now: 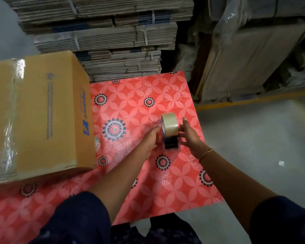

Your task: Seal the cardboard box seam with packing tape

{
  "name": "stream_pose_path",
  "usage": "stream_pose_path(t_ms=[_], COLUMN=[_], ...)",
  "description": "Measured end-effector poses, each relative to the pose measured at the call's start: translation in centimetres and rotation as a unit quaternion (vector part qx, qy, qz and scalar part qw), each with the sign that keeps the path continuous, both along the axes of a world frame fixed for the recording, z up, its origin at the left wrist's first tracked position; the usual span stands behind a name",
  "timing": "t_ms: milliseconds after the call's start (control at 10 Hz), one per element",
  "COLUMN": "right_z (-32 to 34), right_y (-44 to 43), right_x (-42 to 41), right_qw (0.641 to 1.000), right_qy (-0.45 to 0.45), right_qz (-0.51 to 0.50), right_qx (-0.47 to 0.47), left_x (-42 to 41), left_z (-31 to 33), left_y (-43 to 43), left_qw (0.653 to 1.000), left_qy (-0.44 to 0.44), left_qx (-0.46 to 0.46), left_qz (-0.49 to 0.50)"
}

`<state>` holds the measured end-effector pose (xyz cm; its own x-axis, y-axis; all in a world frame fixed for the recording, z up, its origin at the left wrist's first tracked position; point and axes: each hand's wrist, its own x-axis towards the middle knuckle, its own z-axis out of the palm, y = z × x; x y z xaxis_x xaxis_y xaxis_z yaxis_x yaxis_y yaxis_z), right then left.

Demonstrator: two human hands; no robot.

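Both arms reach forward and down over the table [174, 182], which is covered in a red flowered cloth, and the two hands meet around a tape dispenser [170, 132] near the middle of it. The left hand [151, 140] comes in from the lower left with the forearm stretched out straight, its fingers curled against the left side of the dispenser, beside the black base. The right hand [190, 136] comes from the lower right, wrist bent a little inward, palm pressed to the right side of the tan tape roll [169, 123], fingers loosely spread and pointing up and away. A thin gold bracelet [206, 154] sits on the right wrist. Dark blue sleeves [81, 217] cover both upper arms. The roll stands upright on edge above the black base.

The cardboard box [40, 113] sits on the left part of the table, well apart from the hands, with a shiny strip of clear tape [9, 120] running along its top. Behind the table rise stacks of flattened cardboard [109, 32].
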<state>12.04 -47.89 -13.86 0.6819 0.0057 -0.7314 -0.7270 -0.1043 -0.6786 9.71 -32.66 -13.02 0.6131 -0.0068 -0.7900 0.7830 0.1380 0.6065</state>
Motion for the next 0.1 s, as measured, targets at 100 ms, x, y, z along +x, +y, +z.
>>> stream_pose_path(t_ms=[100], right_z=[0.92], right_y=[-0.26], right_x=[0.17], right_qw=[0.998], right_qy=[-0.038], right_qz=[-0.013], right_qx=[-0.052], left_x=[-0.31], left_z=[1.54], left_y=[2.55], left_qw=[0.996], left_qy=[-0.072], left_qx=[0.051], left_qz=[-0.021])
